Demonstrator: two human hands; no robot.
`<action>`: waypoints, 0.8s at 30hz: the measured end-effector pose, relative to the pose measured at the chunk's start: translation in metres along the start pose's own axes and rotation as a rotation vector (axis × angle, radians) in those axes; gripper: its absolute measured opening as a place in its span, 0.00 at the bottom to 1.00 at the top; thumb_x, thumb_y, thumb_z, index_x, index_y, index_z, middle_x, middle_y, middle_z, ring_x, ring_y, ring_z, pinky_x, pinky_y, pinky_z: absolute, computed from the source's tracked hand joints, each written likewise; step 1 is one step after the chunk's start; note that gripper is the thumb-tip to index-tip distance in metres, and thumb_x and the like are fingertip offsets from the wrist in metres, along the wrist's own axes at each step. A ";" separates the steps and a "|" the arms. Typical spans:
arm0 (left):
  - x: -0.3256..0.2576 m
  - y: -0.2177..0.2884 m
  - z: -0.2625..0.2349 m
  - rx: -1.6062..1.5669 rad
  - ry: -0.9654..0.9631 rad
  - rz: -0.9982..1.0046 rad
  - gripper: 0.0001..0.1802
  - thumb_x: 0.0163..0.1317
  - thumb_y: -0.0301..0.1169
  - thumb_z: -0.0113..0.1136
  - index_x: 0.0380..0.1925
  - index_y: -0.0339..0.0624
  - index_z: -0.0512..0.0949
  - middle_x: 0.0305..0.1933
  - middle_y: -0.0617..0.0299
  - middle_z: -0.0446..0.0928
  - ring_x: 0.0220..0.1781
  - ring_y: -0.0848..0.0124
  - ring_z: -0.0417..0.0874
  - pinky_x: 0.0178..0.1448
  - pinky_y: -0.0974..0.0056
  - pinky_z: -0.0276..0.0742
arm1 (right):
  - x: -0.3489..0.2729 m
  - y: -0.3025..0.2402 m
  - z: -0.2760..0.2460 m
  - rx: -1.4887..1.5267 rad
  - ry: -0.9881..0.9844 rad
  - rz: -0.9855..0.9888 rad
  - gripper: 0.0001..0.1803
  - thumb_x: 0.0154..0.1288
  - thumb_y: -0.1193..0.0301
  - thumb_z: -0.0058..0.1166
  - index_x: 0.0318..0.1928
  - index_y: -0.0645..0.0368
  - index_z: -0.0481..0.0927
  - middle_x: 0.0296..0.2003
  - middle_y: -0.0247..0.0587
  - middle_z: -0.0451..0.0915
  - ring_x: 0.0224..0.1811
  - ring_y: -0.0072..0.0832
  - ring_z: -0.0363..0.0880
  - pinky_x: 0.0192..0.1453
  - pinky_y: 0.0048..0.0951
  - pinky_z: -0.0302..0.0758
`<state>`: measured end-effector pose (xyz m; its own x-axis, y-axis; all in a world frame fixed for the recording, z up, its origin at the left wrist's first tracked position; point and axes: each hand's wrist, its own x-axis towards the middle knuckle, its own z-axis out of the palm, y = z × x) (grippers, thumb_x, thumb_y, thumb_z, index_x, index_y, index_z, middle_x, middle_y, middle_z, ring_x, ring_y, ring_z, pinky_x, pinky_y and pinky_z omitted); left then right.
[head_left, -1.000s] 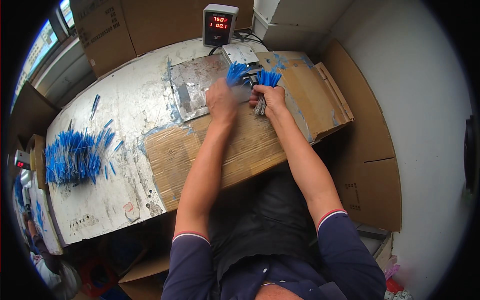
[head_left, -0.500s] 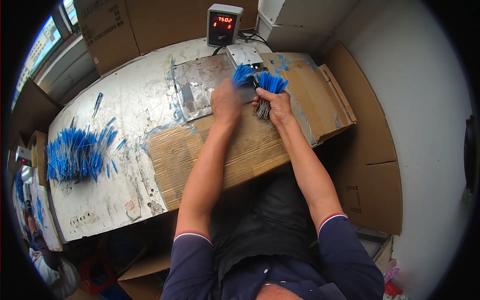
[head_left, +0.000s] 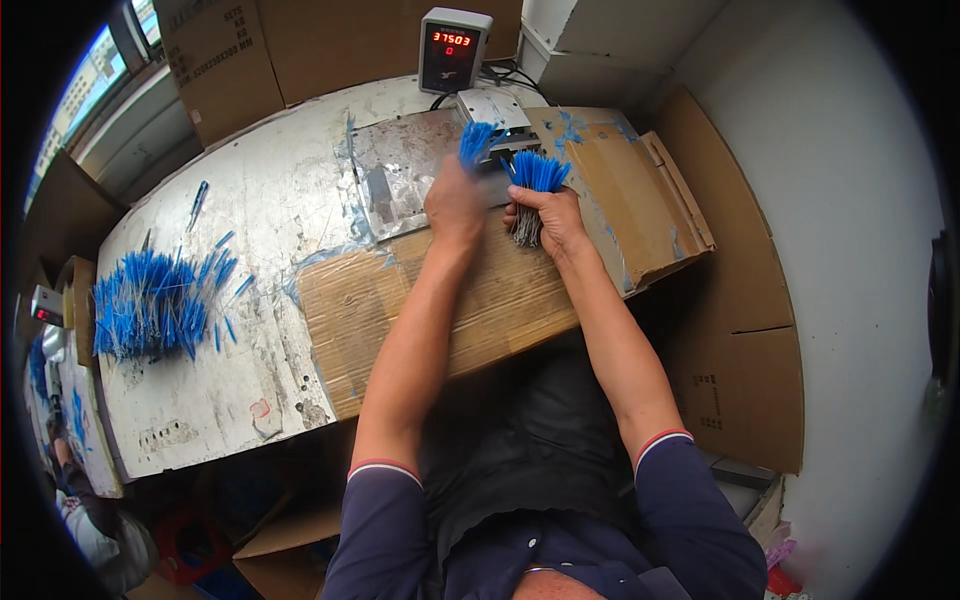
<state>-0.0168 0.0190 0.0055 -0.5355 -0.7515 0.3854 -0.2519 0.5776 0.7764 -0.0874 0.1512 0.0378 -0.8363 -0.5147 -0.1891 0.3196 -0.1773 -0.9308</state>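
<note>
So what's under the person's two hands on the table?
Under the left hand and right hand lies a flat brown cardboard sheet, partly over a scuffed metal plate. Each hand grips a bundle of blue-tipped sticks. What lies directly beneath the palms is covered.

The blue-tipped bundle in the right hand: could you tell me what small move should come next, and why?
Probably the left hand should feed its few blue-tipped pieces onward at the small metal device in front of the display box. That hand is already raised there, blurred, while the right hand grips the fuller bundle beside it as a supply.
</note>
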 end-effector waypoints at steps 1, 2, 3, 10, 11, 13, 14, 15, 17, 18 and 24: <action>0.000 0.004 -0.001 0.000 -0.001 0.001 0.06 0.65 0.25 0.54 0.41 0.38 0.75 0.33 0.51 0.84 0.36 0.50 0.85 0.42 0.50 0.78 | 0.000 0.001 0.000 -0.020 0.016 -0.007 0.11 0.56 0.80 0.69 0.38 0.65 0.81 0.27 0.43 0.83 0.23 0.31 0.84 0.25 0.34 0.85; 0.000 0.009 -0.002 -0.197 0.035 -0.021 0.06 0.68 0.29 0.53 0.42 0.41 0.76 0.35 0.50 0.85 0.37 0.48 0.86 0.42 0.48 0.78 | 0.000 0.001 0.000 -0.019 0.018 -0.007 0.11 0.56 0.80 0.69 0.38 0.65 0.81 0.27 0.43 0.83 0.23 0.31 0.84 0.25 0.34 0.85; 0.001 0.008 -0.003 -0.390 0.075 -0.044 0.08 0.71 0.33 0.52 0.43 0.43 0.76 0.36 0.50 0.86 0.39 0.46 0.87 0.43 0.46 0.78 | -0.002 0.000 0.005 -0.076 0.008 0.008 0.10 0.57 0.80 0.69 0.38 0.65 0.80 0.28 0.43 0.83 0.22 0.31 0.84 0.25 0.33 0.85; -0.003 0.013 -0.002 -0.470 0.024 0.014 0.06 0.70 0.27 0.60 0.43 0.39 0.77 0.37 0.56 0.86 0.36 0.63 0.87 0.40 0.59 0.79 | -0.011 -0.002 0.019 -0.191 -0.070 0.006 0.08 0.60 0.79 0.66 0.37 0.64 0.80 0.26 0.43 0.82 0.19 0.32 0.82 0.23 0.33 0.82; -0.004 0.014 -0.003 -0.477 0.008 -0.014 0.06 0.70 0.27 0.59 0.43 0.39 0.77 0.37 0.55 0.86 0.35 0.63 0.86 0.40 0.59 0.78 | -0.011 0.000 0.017 -0.191 -0.069 0.007 0.08 0.60 0.79 0.66 0.37 0.64 0.80 0.26 0.43 0.82 0.19 0.32 0.82 0.23 0.33 0.82; -0.003 0.014 -0.005 -0.482 -0.007 -0.042 0.06 0.70 0.27 0.58 0.44 0.38 0.76 0.37 0.55 0.85 0.35 0.63 0.86 0.40 0.59 0.78 | -0.011 0.004 0.015 -0.047 -0.061 0.032 0.07 0.60 0.79 0.65 0.36 0.64 0.79 0.28 0.43 0.82 0.22 0.33 0.83 0.25 0.36 0.83; -0.003 0.014 -0.006 -0.452 0.085 -0.054 0.06 0.70 0.27 0.58 0.44 0.38 0.76 0.35 0.55 0.84 0.34 0.63 0.85 0.40 0.58 0.78 | -0.010 0.006 0.014 -0.047 -0.061 0.034 0.07 0.60 0.79 0.65 0.36 0.64 0.79 0.28 0.43 0.82 0.22 0.33 0.83 0.25 0.36 0.83; -0.003 0.014 -0.006 -0.424 0.176 -0.064 0.06 0.71 0.27 0.57 0.44 0.38 0.76 0.33 0.55 0.83 0.33 0.63 0.85 0.40 0.58 0.78 | -0.009 0.008 0.012 0.071 -0.008 0.066 0.06 0.61 0.78 0.65 0.36 0.63 0.79 0.28 0.42 0.82 0.24 0.33 0.83 0.26 0.38 0.84; 0.002 0.012 -0.009 -0.437 0.230 -0.075 0.06 0.72 0.27 0.56 0.44 0.37 0.75 0.31 0.57 0.81 0.31 0.65 0.84 0.38 0.59 0.77 | -0.005 0.011 0.006 0.189 0.047 0.096 0.05 0.61 0.78 0.64 0.35 0.63 0.79 0.28 0.42 0.82 0.25 0.33 0.83 0.28 0.39 0.85; 0.005 0.008 -0.010 -0.486 0.274 -0.153 0.06 0.72 0.28 0.55 0.44 0.38 0.75 0.32 0.54 0.82 0.33 0.60 0.84 0.39 0.57 0.77 | -0.001 0.013 0.007 0.273 0.104 0.072 0.05 0.61 0.78 0.63 0.33 0.63 0.79 0.27 0.41 0.81 0.25 0.34 0.83 0.28 0.40 0.85; 0.012 -0.001 -0.016 -0.631 0.288 -0.288 0.07 0.71 0.27 0.54 0.45 0.37 0.75 0.32 0.55 0.82 0.33 0.64 0.84 0.40 0.59 0.78 | -0.004 0.007 -0.006 0.079 0.163 -0.154 0.08 0.57 0.74 0.68 0.35 0.62 0.83 0.24 0.34 0.80 0.20 0.23 0.76 0.25 0.29 0.77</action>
<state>-0.0099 0.0045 0.0175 -0.2641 -0.9491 0.1717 0.2062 0.1184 0.9713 -0.0848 0.1571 0.0301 -0.9367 -0.3353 -0.1007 0.2110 -0.3114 -0.9266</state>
